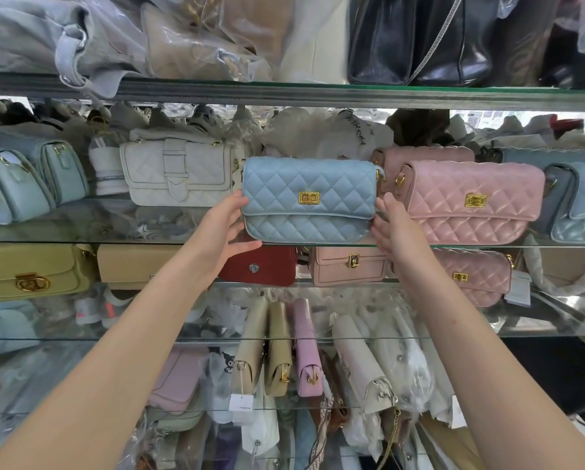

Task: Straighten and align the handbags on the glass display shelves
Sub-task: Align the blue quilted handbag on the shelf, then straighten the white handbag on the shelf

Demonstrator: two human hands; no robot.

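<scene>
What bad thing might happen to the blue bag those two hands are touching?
1. The blue quilted handbag seems to stand right at the front edge of the glass shelf. If the left hand and right hand let go too soon, it might tip off.
2. The right hand is wedged between it and the pink quilted handbag, so sliding the blue one could knock the pink one crooked.
</scene>
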